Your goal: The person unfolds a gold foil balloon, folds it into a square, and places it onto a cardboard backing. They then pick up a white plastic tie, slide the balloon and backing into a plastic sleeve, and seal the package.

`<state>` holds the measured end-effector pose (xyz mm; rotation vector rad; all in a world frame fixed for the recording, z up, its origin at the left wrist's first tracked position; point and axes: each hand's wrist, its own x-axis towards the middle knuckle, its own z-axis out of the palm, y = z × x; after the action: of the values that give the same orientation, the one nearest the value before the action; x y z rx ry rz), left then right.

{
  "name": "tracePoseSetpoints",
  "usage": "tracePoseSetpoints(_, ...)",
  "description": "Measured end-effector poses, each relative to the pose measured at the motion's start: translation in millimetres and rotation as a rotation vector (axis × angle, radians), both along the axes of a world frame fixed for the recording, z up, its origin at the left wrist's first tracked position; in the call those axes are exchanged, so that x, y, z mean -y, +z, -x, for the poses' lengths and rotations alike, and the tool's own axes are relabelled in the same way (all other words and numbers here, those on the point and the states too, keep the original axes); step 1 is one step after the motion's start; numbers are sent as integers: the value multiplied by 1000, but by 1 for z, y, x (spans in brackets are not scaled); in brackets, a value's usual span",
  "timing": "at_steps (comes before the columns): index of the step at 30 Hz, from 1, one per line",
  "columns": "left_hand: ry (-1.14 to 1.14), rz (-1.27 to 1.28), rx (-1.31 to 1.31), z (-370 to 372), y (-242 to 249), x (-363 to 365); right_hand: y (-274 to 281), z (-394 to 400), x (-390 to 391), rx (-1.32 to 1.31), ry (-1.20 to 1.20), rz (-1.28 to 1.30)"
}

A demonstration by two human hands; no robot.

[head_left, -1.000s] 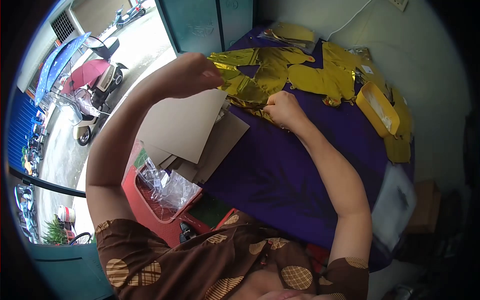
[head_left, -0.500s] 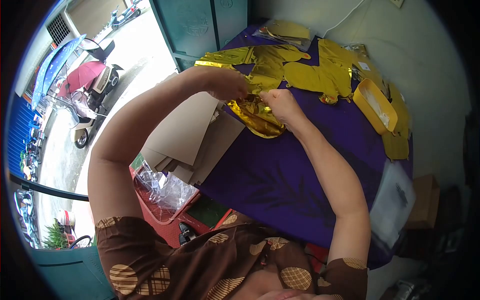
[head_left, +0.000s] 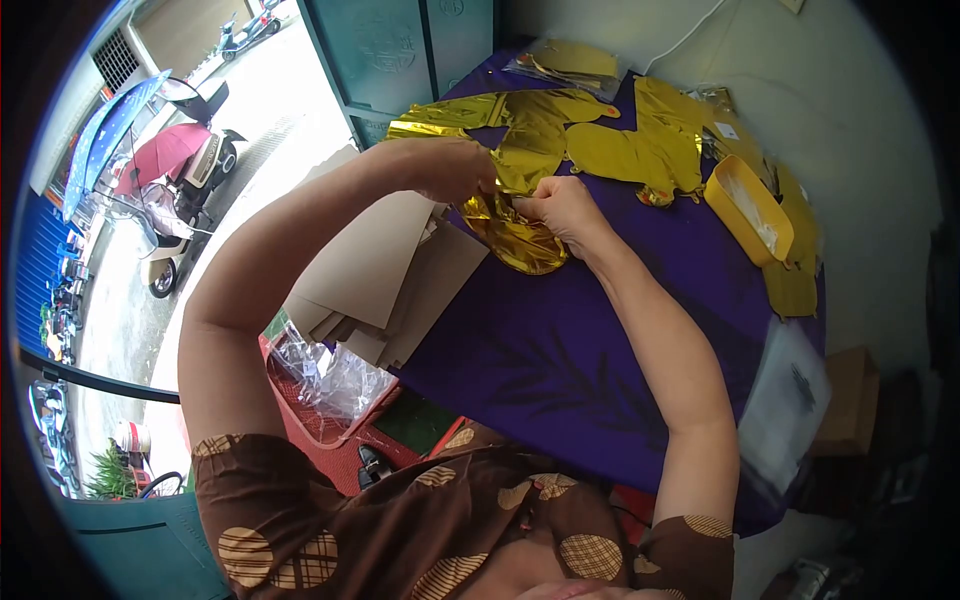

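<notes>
A shiny gold foil balloon [head_left: 520,245], flat and crinkled, hangs between my hands over the purple cloth. My left hand [head_left: 455,172] is closed on its upper left part, the fingertips turned down and partly hidden behind the hand. Just to the right, my right hand [head_left: 568,214] pinches the foil with thumb and bent fingers. Beyond them, more flat gold foil pieces [head_left: 535,130] lie spread out, one overlapping the held balloon in this view. Another gold foil balloon [head_left: 640,160] lies to the right of these.
Brown cardboard sheets [head_left: 355,260] are stacked at the table's left edge. A yellow plastic box [head_left: 738,205] with white contents stands at the right, beside more gold foil [head_left: 795,285]. Clear plastic bags [head_left: 335,378] fill a red basket below. A plastic sleeve [head_left: 785,410] lies at the right edge.
My right hand's fingertips have shifted slightly down and left along the foil. The hanging lower part of the balloon has turned and creased a little; my left hand stays almost in place.
</notes>
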<state>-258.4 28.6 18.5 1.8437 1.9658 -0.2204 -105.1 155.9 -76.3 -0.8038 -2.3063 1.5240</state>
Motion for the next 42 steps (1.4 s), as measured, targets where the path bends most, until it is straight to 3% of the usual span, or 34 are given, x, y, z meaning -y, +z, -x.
tracePoseSetpoints(6,-41,-249,34,-3,-14,-1,-3,4,-1,18,-22,10)
tracePoseSetpoints(12,-12,-165,27,-11,-6,0,-10,7,-6,-28,-54,80)
tracePoseSetpoints(19,-152,-219,-156,-18,-8,2,5,4,-1,38,-8,56)
tracePoseSetpoints(27,-250,-204,-457,-23,-22,0,-2,4,-11,-86,-78,339)
tracePoseSetpoints(31,-270,-102,-445,-35,-12,-5,-16,8,-18,-119,-131,351)
tracePoseSetpoints(33,-233,80,-357,-40,-5,-12,-18,8,-20,-123,-131,329)
tracePoseSetpoints(36,-276,34,-280,-18,-28,-24,-14,7,-19,-158,-110,192)
tracePoseSetpoints(39,-225,244,-373,-16,-31,-39,-2,9,-17,-204,-68,-25)
tracePoseSetpoints(42,242,223,-161,-20,-26,-43,23,18,-21,-325,-64,-347)
